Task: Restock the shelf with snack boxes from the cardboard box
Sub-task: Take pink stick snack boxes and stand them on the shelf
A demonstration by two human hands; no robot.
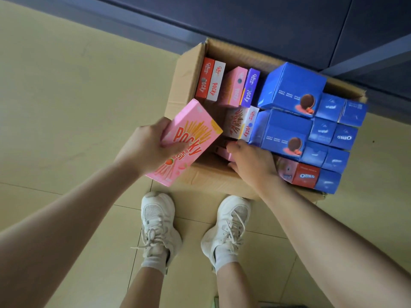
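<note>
Left hand [148, 150] grip curled round pink Pocky box [189, 138], right hand [253, 162] grip pinching another pink box [224, 152] inside cardboard box [189, 70]

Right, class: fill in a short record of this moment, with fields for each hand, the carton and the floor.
left hand: grips pink Pocky box, lifted above the carton's near-left corner
right hand: reaching into cardboard box, on a pink box; grip unclear
carton contents: Pocky boxes left, blue Oreo boxes right
floor: beige tiles

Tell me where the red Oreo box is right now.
In the head view, the red Oreo box stands in the cardboard box's near right corner, between a pink box and a blue one, beside the right hand.
</note>
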